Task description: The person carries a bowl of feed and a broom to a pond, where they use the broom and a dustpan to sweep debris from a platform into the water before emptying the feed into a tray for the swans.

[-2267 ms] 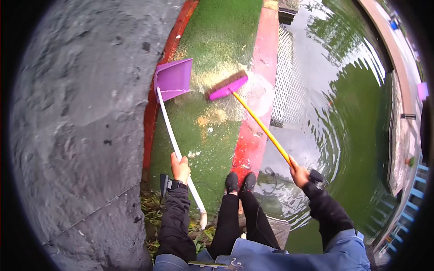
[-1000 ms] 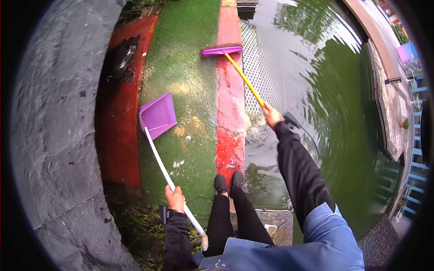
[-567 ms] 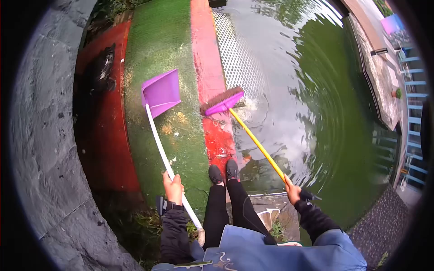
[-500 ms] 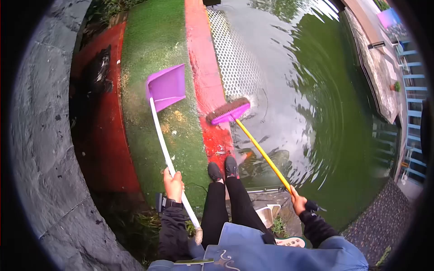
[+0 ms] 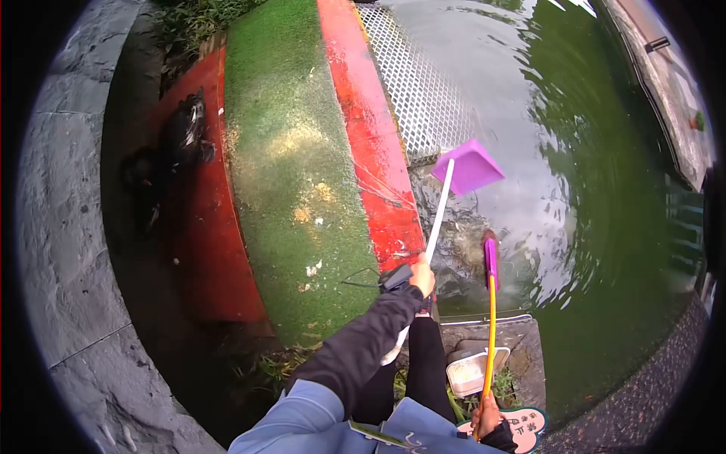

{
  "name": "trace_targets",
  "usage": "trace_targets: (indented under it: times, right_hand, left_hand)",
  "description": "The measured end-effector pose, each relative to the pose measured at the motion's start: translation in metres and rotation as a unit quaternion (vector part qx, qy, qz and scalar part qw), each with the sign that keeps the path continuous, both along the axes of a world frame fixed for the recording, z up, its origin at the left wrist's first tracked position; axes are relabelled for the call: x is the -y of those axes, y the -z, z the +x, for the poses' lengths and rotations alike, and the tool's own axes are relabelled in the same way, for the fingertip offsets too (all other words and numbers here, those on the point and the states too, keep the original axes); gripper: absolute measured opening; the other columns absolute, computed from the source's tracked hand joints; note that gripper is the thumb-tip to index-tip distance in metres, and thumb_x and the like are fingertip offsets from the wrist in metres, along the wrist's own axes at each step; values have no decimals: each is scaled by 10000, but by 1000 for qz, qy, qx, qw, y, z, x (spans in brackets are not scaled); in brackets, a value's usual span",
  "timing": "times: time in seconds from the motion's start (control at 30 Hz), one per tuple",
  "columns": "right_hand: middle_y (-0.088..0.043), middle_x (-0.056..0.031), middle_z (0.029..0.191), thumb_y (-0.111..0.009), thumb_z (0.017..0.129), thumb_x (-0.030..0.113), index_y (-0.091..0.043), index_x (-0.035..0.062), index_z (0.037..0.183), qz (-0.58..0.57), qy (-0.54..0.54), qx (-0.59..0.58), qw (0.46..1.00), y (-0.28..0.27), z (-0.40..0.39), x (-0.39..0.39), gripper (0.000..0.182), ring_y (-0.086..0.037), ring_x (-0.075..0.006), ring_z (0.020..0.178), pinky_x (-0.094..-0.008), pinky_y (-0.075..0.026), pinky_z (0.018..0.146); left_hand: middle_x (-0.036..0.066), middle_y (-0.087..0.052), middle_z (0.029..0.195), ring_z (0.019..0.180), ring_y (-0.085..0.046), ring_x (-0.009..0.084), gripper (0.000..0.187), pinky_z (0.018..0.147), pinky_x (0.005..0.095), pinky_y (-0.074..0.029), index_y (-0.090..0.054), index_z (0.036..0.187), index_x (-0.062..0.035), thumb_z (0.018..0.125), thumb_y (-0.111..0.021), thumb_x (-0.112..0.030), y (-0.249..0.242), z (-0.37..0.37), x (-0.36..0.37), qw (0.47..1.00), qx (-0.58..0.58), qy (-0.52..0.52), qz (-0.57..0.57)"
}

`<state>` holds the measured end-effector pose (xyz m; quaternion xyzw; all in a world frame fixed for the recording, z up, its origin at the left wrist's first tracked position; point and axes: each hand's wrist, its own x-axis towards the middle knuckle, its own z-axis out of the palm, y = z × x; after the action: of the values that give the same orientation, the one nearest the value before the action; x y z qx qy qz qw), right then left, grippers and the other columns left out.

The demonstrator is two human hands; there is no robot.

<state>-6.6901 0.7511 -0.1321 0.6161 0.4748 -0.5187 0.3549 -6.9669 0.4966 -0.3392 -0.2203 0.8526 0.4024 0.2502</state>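
Note:
My left hand [image 5: 423, 277] is closed round the white handle [image 5: 440, 219] of a purple dustpan [image 5: 472, 168], which is over the pond beside the white lattice. At the lower right, my right hand [image 5: 488, 415] grips the yellow handle [image 5: 493, 325] of a broom. The broom's purple head [image 5: 491, 257] is at the water, to the right of the red edge strip and below the dustpan. My left forearm reaches across my body and partly covers my legs.
Green turf [image 5: 280, 151] and a red strip [image 5: 370, 144] run beside the pond [image 5: 597, 227]. White lattice [image 5: 416, 91] slopes into the water. Dark birds [image 5: 185, 132] are on the red board at left. A foam tray [image 5: 467, 373] and a sign [image 5: 527, 425] lie near my right hand.
The dustpan has swung right from over the turf to over the water. The broom has left the red strip, moving right and down, and my right hand is lower. The view has shifted.

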Motion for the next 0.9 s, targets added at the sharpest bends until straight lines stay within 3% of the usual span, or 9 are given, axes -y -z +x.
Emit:
trace_targets:
  times: [0.03,0.1,0.17,0.23,0.43,0.53,0.6,0.67,0.9]
  right_hand:
    - [-335,-8,503,-308,915,310,-234,282,1293,1,13,16,1000,5,5,-6,387,-325,-110,342,-253,-306,291]
    - [-333,-8,505,-311,913,310,-226,289,1298,7,32,37,999,0,4,-4,394,-325,-111,344,-258,-314,296]
    - [-336,-6,511,-324,909,328,-215,310,1300,25,76,33,996,-3,-1,-5,407,-326,-107,348,-258,-329,309]
    - [-334,-4,511,-332,906,339,-219,317,1298,43,83,48,994,-4,-1,-5,408,-325,-107,349,-255,-330,313]
    - [-353,-4,525,-347,903,380,-249,328,1283,80,145,52,985,11,-22,-4,396,-327,-104,347,-237,-326,314]
    - [-354,-2,526,-342,907,368,-253,309,1283,108,112,12,988,19,-25,-12,391,-329,-98,343,-232,-323,305]
    - [-349,2,519,-339,910,358,-252,294,1283,116,97,20,988,26,-19,-25,388,-327,-93,336,-230,-325,296]
    - [-330,8,487,-347,915,337,-248,267,1304,129,65,-15,989,25,-26,-32,407,-314,-89,311,-227,-299,263]
    - [-296,39,479,-361,920,288,-267,246,1319,140,-83,-106,981,12,-86,-45,412,-276,-48,325,-193,-242,258]
  left_hand:
    - [222,-578,726,708,-577,386,283,608,460,-444,-463,1011,-13,742,-484,-100,18,-7,-24,977,110,-169,70]
    - [201,-592,759,714,-598,357,253,621,438,-458,-457,986,6,751,-507,-72,76,6,-56,968,152,-195,49]
    - [207,-592,791,761,-606,357,249,660,424,-479,-435,969,-32,737,-521,-61,116,24,-81,982,98,66,-147]
    - [219,-587,823,792,-606,357,254,673,416,-485,-432,970,-36,735,-522,-61,221,84,-102,976,135,90,-147]
    - [171,-530,603,550,-566,303,355,452,425,-439,-543,779,-16,814,-404,-340,223,80,-69,876,380,-68,288]
    - [37,-417,464,336,-436,178,281,283,331,-326,-442,631,-105,828,-400,-300,237,101,-30,396,493,-285,721]
    - [8,-427,495,348,-434,148,183,289,303,-331,-447,749,-96,845,-420,-249,179,90,3,442,512,-300,673]
    - [-2,-423,510,356,-421,123,87,303,276,-334,-433,898,-90,829,-469,-131,128,86,21,663,451,-236,549]
    - [-21,-375,548,347,-347,68,296,311,218,-298,-376,1093,-79,816,-477,-60,-27,125,90,666,355,-296,585]
